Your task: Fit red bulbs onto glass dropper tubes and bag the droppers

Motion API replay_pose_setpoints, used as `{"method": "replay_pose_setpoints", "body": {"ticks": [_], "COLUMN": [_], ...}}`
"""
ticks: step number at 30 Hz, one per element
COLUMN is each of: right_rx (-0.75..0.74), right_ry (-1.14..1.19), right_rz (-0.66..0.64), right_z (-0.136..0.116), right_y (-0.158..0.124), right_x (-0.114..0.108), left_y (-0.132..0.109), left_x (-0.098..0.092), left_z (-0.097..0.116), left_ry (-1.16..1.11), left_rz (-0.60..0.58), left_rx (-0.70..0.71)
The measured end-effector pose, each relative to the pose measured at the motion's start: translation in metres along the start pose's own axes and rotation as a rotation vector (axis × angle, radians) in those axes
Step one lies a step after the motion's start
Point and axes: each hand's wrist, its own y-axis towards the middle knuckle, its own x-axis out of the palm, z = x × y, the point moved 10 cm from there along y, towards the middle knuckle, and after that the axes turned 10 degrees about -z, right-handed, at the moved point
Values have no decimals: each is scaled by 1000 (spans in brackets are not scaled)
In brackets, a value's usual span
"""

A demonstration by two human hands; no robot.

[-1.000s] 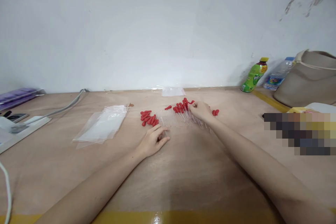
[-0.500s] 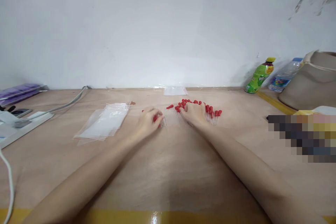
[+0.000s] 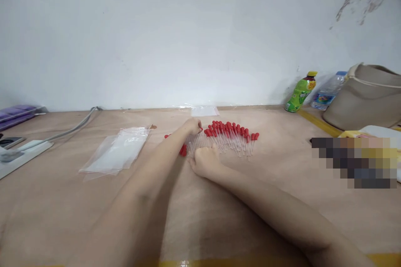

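A spread of clear droppers with red rubber bulbs (image 3: 230, 133) lies on the wooden table (image 3: 219, 208), bulbs toward the wall. My left hand (image 3: 192, 126) reaches over the left end of the row, fingers curled at the red bulbs there. My right hand (image 3: 204, 160) rests on the table at the near tips of the droppers, fingers curled under and closed. What either hand holds is hidden. A few more red bulbs (image 3: 182, 149) show beneath my left forearm.
Clear plastic bags (image 3: 115, 152) lie to the left, another small bag (image 3: 204, 110) by the wall. A green bottle (image 3: 299, 91), a water bottle (image 3: 327, 90) and a beige bag (image 3: 365, 96) stand at the right. A cable (image 3: 72, 128) and white tray (image 3: 21, 150) lie at the left.
My left hand has moved right and farther, up to the bulbs at the row's left end. My right hand has drawn back to the droppers' near tips. The droppers now lie in a more even row.
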Motion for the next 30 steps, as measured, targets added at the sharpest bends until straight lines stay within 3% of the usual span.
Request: {"method": "replay_pose_setpoints", "body": {"ticks": [3, 7, 12, 14, 17, 21, 25, 30], "right_rx": [16, 17, 20, -11, -158, -321, -420, -390], "right_ry": [4, 19, 68, 146, 281, 388, 364, 335], "right_rz": [-40, -55, -8, 5, 75, 225, 384, 363], "right_z": [-1, -4, 21, 41, 61, 70, 61, 56], "right_y": [3, 2, -8, -13, -22, -37, -53, -57], "right_x": [5, 4, -12, -15, -19, -20, -25, -21], "left_y": [1, -20, -96, -132, -160, -165, -163, -169], "left_x": [-2, -26, -46, -40, -13, 20, 30, 31], "left_z": [1, 1, -5, -4, -9, -13, -8, -8], "left_ry": [-35, -109, -228, -278, -408, -692, -589, -597], "left_rz": [18, 210, 509, 586, 520, 434, 440, 437], "left_rx": [16, 59, 183, 291, 343, 351, 331, 303]}}
